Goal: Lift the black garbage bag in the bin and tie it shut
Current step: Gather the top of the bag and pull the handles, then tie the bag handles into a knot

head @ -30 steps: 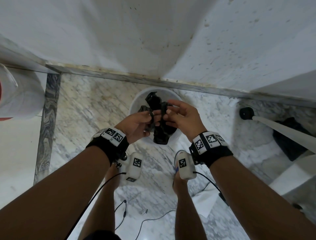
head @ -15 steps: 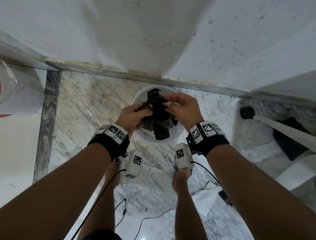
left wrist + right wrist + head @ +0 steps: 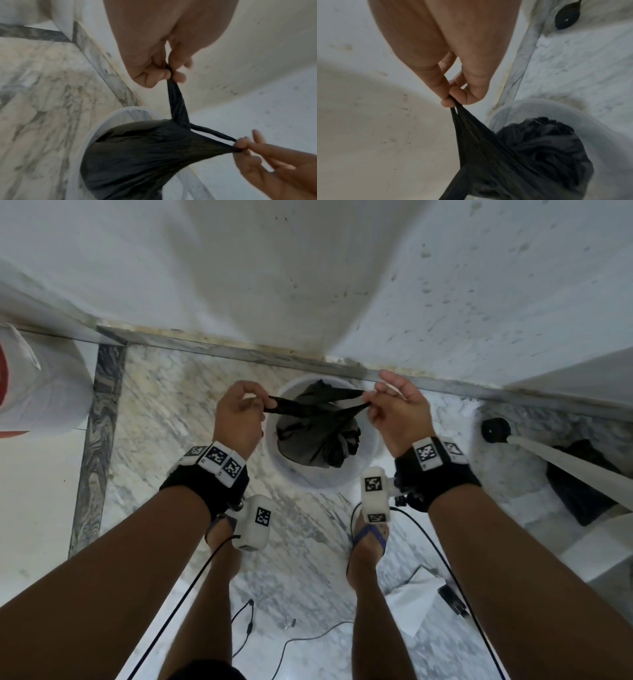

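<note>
The black garbage bag [image 3: 317, 433] hangs in the mouth of a round white bin [image 3: 322, 479] on the marble floor by the wall. Its top is drawn out into two taut strips over the bin. My left hand [image 3: 255, 402] pinches the left strip between thumb and fingers. My right hand [image 3: 371, 405] pinches the right strip the same way. In the left wrist view the bag [image 3: 145, 155] stretches from my left hand [image 3: 169, 75] to the right hand [image 3: 238, 146]. The right wrist view shows my right hand [image 3: 452, 100] holding a gathered end of the bag [image 3: 530, 155] above the bin [image 3: 573, 108].
White walls meet in a corner just behind the bin. A black door stopper [image 3: 495, 430] and a white bar [image 3: 575, 467] lie at the right, over a dark cloth [image 3: 579, 484]. A white roll [image 3: 37, 385] stands at the left. Cables [image 3: 274, 642] trail on the floor by my feet.
My hands were close together working the bag's top over the bin. They have now drawn apart, left and right, and the two bag ends are pulled taut between them.
</note>
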